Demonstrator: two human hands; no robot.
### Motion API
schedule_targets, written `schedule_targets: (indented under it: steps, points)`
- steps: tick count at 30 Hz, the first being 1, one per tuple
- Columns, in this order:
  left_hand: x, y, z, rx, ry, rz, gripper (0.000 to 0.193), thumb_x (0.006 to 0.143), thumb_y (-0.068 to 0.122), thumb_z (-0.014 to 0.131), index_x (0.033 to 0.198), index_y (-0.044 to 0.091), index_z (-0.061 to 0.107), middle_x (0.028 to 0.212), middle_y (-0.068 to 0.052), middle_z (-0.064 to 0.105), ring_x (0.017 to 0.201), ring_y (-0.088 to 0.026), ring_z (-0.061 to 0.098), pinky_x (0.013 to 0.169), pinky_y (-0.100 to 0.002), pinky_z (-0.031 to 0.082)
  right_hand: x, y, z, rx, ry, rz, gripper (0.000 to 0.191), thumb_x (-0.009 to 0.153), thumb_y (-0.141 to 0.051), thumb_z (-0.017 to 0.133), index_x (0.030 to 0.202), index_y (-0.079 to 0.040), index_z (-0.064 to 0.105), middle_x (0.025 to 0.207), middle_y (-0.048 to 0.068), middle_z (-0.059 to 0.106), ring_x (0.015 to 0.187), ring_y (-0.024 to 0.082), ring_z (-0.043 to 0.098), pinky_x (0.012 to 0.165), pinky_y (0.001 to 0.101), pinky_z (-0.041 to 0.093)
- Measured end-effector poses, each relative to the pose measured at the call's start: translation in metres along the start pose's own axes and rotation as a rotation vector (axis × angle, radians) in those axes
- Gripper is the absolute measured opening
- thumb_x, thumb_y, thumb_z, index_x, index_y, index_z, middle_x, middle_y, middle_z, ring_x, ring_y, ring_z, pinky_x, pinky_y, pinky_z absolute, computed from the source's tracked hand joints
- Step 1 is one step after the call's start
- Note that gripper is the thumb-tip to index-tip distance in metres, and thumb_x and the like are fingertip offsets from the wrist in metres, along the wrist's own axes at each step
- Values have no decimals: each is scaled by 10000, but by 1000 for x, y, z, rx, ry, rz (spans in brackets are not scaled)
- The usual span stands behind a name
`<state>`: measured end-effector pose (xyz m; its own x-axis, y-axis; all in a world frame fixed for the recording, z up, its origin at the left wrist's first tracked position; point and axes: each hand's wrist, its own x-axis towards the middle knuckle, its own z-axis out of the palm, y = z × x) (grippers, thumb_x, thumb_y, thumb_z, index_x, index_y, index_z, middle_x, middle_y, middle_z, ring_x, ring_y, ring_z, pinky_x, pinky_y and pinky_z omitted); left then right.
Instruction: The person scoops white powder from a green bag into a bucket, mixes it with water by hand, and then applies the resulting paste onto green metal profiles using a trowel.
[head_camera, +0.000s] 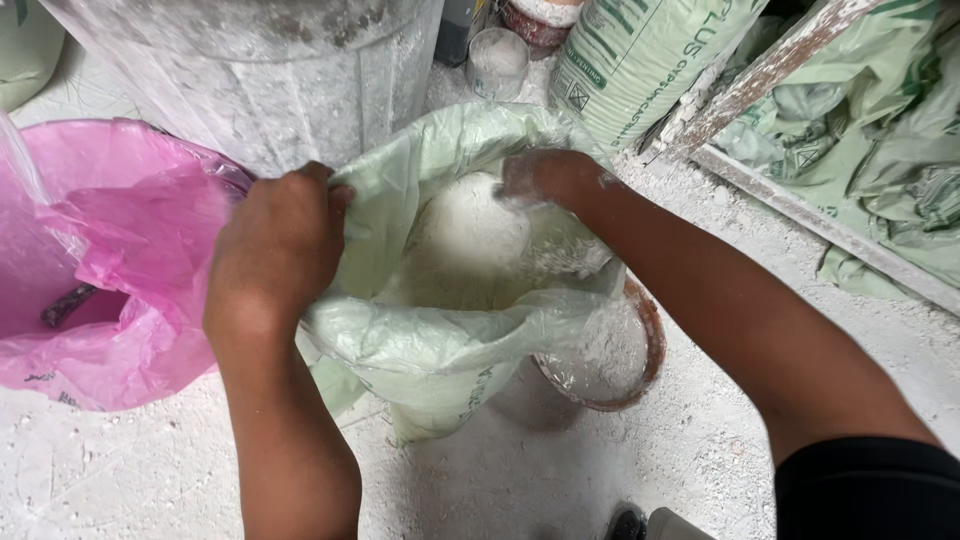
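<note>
A pale green plastic sack (440, 345) stands open in the middle, filled with white powder (470, 245). My left hand (275, 250) grips the sack's left rim and holds it open. My right hand (545, 178), dusted white, reaches inside the sack at its far edge, fingers down in the powder. Whether that hand holds anything is hidden by the powder and the sack's fold. Under the sack's right side sits a round brown bowl (640, 385) coated with powder.
A pink plastic bag (120, 250) lines a bucket at the left. A large dusty metal drum (260, 70) stands behind. A printed green sack (650, 60), a wooden frame (800, 210) and crumpled green sacks (880, 130) lie at the right. The floor is powder-covered.
</note>
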<state>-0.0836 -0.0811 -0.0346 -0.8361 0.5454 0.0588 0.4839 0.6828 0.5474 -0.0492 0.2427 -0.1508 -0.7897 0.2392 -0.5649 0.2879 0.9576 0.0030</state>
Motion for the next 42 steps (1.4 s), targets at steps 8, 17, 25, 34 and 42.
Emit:
schedule_targets:
  steps: [8,17,25,34,42]
  points:
    - [-3,9,20,-15,-47,161,281,988,297,543,1046,50,662,961,-261,713,917,-473,677,784,-588,515,16,-66,90,-46,177,-70,438,1021,-437,526,1136,-45,684,1142,144,702,1037,249,661,1024,473,487]
    - [-7,19,20,0,-91,158,286,1041,270,489,1063,28,638,941,-254,721,896,-451,700,779,-579,528,-41,-84,152,266,-163,-440,441,1014,-439,540,1140,-43,688,1145,145,707,1034,247,668,1011,463,501]
    - [-16,21,25,48,-116,155,272,1025,239,471,1066,25,634,970,-243,724,904,-447,702,780,-584,524,66,-50,120,347,239,-153,444,1008,-441,553,1145,-42,691,1147,145,711,1031,245,675,1001,454,513]
    - [-17,26,27,95,-104,147,260,1003,218,485,1078,17,631,970,-253,720,903,-439,709,760,-562,544,25,-103,193,333,8,-390,447,1000,-443,567,1149,-41,694,1150,146,716,1028,243,682,989,443,526]
    - [-15,44,40,144,-97,185,232,993,113,459,1060,3,652,962,-258,729,899,-421,727,773,-545,563,-66,-84,184,1062,10,-524,451,994,-444,579,1153,-40,697,1152,146,720,1025,241,689,978,434,538]
